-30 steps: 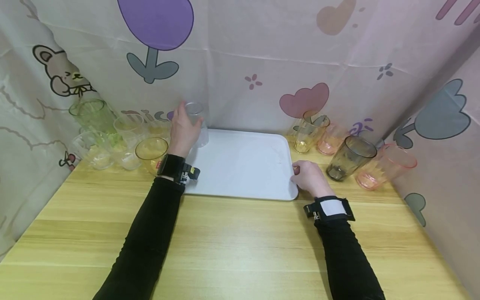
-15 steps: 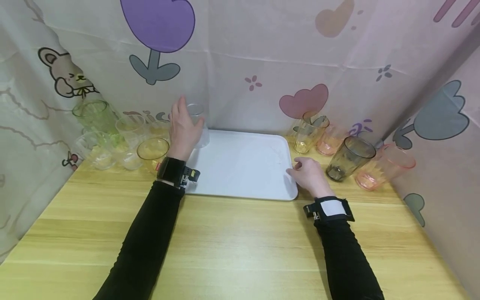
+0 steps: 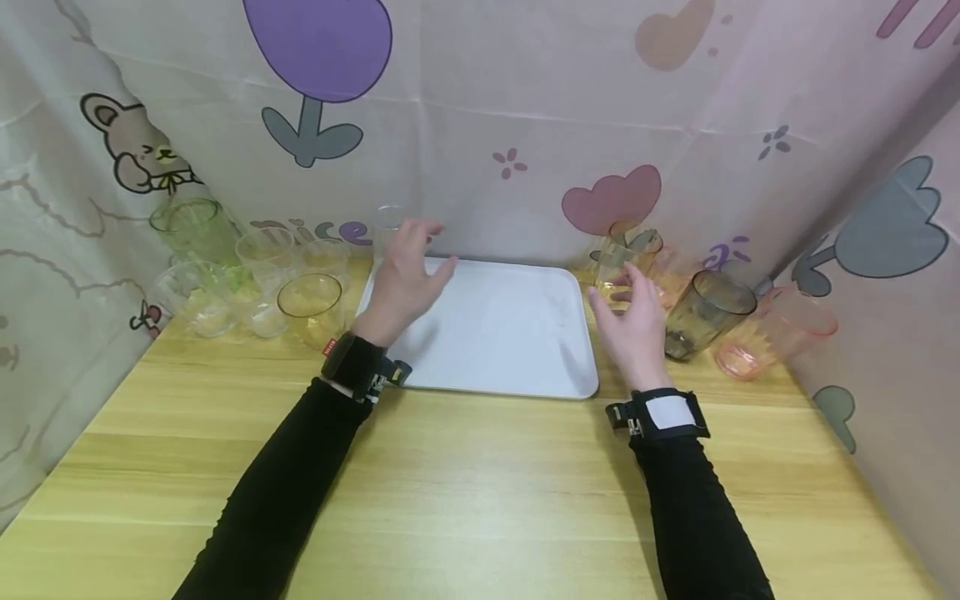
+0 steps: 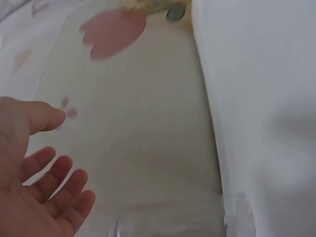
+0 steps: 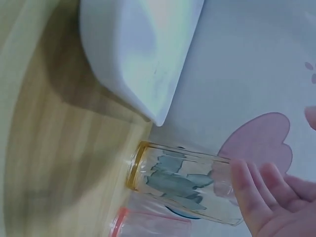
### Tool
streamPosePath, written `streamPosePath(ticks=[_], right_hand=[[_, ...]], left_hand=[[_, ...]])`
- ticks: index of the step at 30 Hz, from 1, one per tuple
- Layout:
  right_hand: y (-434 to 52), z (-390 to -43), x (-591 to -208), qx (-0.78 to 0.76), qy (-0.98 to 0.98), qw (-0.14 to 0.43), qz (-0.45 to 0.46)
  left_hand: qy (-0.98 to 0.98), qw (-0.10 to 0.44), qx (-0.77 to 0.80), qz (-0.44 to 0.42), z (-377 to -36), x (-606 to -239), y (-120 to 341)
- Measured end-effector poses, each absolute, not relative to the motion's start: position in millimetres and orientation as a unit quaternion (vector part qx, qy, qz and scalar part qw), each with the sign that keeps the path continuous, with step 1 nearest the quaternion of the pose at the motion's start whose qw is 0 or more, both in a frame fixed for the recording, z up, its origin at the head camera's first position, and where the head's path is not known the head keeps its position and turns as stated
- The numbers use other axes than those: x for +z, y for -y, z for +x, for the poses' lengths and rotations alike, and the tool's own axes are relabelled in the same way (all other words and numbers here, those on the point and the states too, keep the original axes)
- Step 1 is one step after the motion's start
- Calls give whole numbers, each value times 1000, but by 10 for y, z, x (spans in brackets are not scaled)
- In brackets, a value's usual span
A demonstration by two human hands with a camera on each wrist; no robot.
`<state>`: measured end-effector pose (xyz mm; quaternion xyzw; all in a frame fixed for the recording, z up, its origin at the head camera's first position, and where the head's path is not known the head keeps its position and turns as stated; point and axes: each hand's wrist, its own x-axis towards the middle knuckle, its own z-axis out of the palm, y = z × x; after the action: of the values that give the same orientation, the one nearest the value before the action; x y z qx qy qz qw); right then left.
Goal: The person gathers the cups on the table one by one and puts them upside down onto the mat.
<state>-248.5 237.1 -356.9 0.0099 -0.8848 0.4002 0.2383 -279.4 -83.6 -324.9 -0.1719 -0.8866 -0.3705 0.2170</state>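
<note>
A white tray (image 3: 495,333) lies on the wooden table against the back curtain. A clear glass (image 3: 386,227) stands upright at its far left corner. My left hand (image 3: 416,254) hovers open just right of that glass and holds nothing; the left wrist view shows its spread fingers (image 4: 54,180) beside the tray (image 4: 261,98). My right hand (image 3: 626,304) is open off the tray's right edge, reaching up to a yellow glass (image 3: 621,260). In the right wrist view its fingertips (image 5: 254,185) lie at the yellow glass (image 5: 182,182); whether they touch it I cannot tell.
Left of the tray stand a green glass (image 3: 191,229), an amber glass (image 3: 310,300) and several clear ones. On the right are a grey glass (image 3: 705,312) and pink glasses (image 3: 772,333). Printed curtains close off three sides. Bare table (image 3: 480,483) stretches in front.
My left hand has let go of the clear glass and moved right over the tray. My right hand has left the tray's edge and risen toward the yellow glass.
</note>
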Motion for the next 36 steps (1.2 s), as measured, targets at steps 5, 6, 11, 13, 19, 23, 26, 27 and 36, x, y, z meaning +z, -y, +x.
streamPosePath(ticks=[5, 6, 11, 13, 19, 23, 26, 27, 36], right_hand=[[-2364, -2522, -3537, 434, 851, 296, 0], [-2367, -2530, -3534, 438, 846, 306, -3], [-2382, -2582, -3537, 459, 826, 326, -24], [-2384, -2602, -3539, 467, 824, 319, -37], [-2415, -2676, -3567, 475, 825, 300, -62], [-2441, -2748, -3596, 487, 822, 286, -69], [-2456, -2814, -3618, 492, 821, 281, -74], [-2459, -2834, -3624, 496, 819, 278, -77], [-2490, -2955, -3618, 505, 822, 243, -99]], left_hand=[[894, 181, -319, -259, -2656, -3325, 711], [892, 172, -308, -283, -2631, -3343, 691], [885, 102, -248, -380, -2499, -3440, 594], [883, 71, -230, -403, -2444, -3473, 554], [873, -30, -192, -446, -2308, -3528, 458], [870, -97, -178, -449, -2248, -3581, 403], [869, -109, -161, -454, -2217, -3636, 373], [870, -109, -155, -456, -2211, -3654, 366], [877, -100, -136, -450, -2187, -3713, 358]])
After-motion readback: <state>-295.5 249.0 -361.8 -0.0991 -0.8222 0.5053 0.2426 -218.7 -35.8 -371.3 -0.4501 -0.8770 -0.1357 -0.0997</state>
